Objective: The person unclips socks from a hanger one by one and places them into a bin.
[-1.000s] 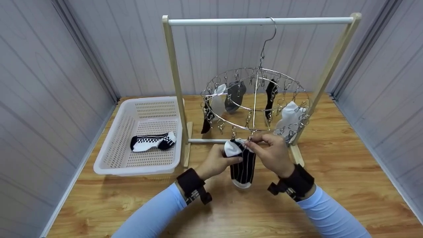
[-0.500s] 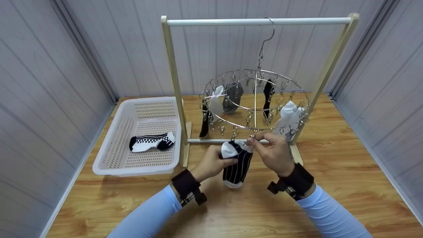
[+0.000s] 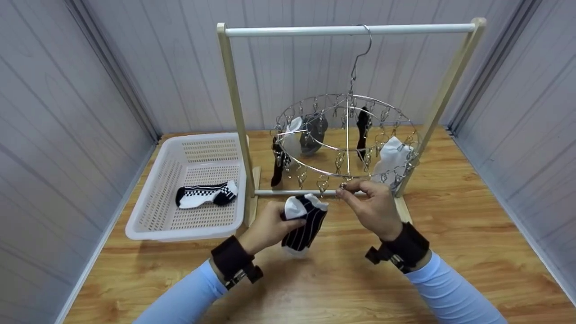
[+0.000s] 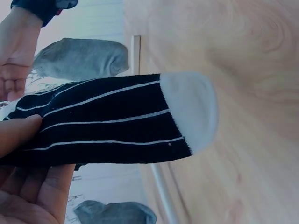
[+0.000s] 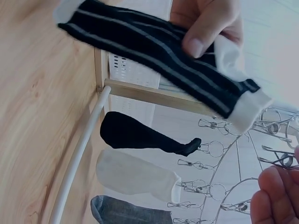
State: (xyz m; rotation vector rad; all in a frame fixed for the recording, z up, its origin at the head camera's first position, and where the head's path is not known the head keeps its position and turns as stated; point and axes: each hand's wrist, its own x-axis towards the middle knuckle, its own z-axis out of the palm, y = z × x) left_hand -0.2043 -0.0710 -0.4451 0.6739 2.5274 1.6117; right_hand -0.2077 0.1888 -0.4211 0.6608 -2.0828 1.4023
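A black sock with thin white stripes and a white toe, heel and cuff is pinched between the thumb and fingers of my left hand. It hangs in front of the round wire hanger, apart from the clips. My right hand pinches a small metal clip at the hanger's front rim. The right wrist view shows that clip above the curled fingers, with no sock in it. Nearby, another front clip hangs with nothing in it.
At left stands a white basket holding a black-and-white checked sock. Around the hanger hang a white sock, a grey sock, a black sock and others. A wooden-legged rack with a white rail carries the hanger.
The striped sock has come away from the hanger's front clips. My left hand has carried it left and slightly down. My right hand has stayed at its clip, and the hanger has shifted slightly left.
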